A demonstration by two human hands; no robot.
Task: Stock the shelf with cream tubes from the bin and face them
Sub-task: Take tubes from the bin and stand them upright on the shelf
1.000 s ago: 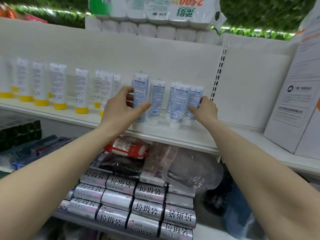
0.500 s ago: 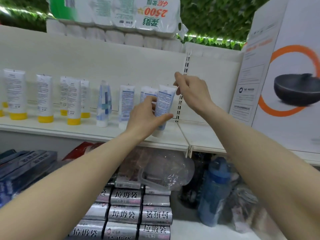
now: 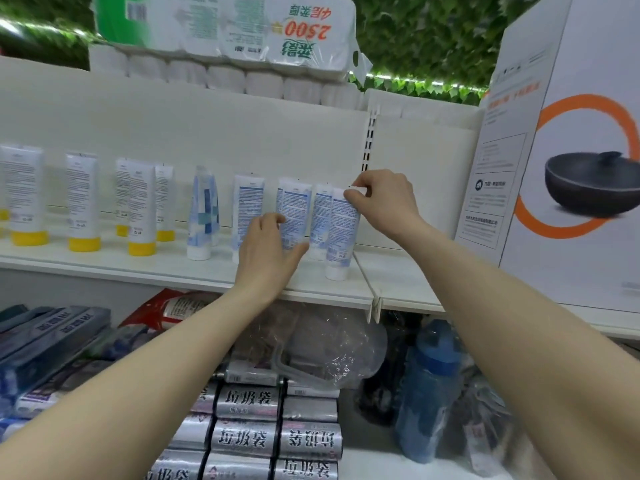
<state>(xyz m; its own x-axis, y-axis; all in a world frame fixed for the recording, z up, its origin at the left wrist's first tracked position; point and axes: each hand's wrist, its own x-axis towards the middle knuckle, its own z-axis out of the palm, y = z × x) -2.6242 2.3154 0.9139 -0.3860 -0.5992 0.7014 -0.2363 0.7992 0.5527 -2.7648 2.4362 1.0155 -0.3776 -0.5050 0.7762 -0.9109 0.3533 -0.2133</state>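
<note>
On the white shelf (image 3: pixel 173 271) many cream tubes (image 3: pixel 249 202) already stand, yet they show their backs, so you must turn them, your right hand (image 3: pixel 384 202) pinching the end tube (image 3: pixel 341 233), your left hand (image 3: pixel 266 258) holding another.

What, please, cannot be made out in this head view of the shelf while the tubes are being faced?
- The bin: nowhere in the head view.
- The label print on the rightmost tube: too small and blurred to read.
- The tube behind the left hand: its cap and lower body are hidden by that hand.
- The rightmost tube's top crimp: partly covered by the right hand pinching it.
- The yellow-capped tubes: the row is cut off by the left edge.
</note>
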